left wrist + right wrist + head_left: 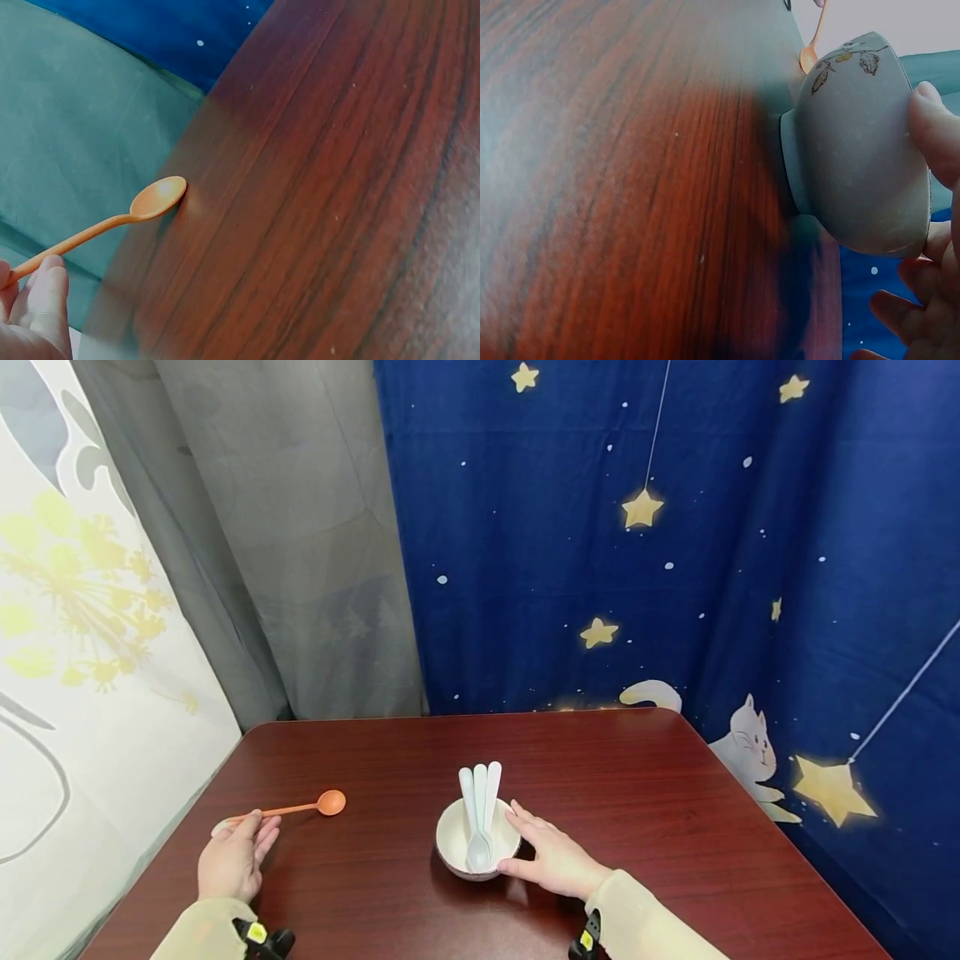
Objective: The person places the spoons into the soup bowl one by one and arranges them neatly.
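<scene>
My left hand pinches the handle of an orange spoon at the table's left side. In the left wrist view the spoon's bowl end points away from the fingers, near the table edge. A small cream bowl stands upright at the middle of the table, with a flower pattern on its outside in the right wrist view. Three pale spoons lean together inside it, their handles rising past the far rim. My right hand holds the bowl's right side, thumb at the near rim and fingers farther back.
The dark red wooden table has rounded far corners. Behind it hang a grey curtain and a blue curtain with stars. A white printed cloth hangs along the left edge.
</scene>
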The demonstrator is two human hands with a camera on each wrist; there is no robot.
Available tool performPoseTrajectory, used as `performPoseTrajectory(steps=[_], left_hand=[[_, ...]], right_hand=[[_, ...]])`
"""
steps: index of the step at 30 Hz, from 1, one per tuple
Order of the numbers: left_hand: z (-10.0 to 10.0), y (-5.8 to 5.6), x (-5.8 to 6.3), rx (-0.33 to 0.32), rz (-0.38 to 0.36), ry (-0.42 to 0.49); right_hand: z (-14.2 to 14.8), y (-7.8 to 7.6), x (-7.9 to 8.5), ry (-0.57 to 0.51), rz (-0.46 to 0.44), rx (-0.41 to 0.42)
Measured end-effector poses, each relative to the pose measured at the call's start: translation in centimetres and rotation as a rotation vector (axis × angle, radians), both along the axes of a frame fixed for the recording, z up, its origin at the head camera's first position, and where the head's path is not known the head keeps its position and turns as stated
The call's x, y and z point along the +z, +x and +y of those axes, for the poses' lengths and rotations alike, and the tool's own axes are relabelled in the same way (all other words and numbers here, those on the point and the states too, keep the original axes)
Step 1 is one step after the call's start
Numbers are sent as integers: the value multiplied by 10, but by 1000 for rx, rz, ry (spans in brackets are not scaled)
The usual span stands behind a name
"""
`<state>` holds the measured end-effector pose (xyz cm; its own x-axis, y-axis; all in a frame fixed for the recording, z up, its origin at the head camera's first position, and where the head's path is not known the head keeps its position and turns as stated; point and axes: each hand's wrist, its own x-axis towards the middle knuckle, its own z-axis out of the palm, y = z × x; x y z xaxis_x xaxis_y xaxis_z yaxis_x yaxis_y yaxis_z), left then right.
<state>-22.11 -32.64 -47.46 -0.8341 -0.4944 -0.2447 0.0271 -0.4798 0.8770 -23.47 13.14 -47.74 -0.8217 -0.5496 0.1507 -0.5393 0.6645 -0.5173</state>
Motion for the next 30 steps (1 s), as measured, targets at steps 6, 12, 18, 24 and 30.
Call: performPoseTrajectory(steps=[6, 12, 18, 24, 30], left_hand=[[2, -2, 1, 17, 23, 31], [7, -2, 6, -7, 24, 59], [14, -3, 13, -55, 17, 57], [22, -5, 27, -150, 39, 66], [31, -8, 39, -266, 63, -28]], right_hand=[[0, 0, -1, -6, -3, 4], [0, -1, -2, -6, -3, 3], [1, -2, -3, -4, -3, 4], [1, -2, -2, -2, -9, 3], [0, 0, 1, -3, -14, -2]])
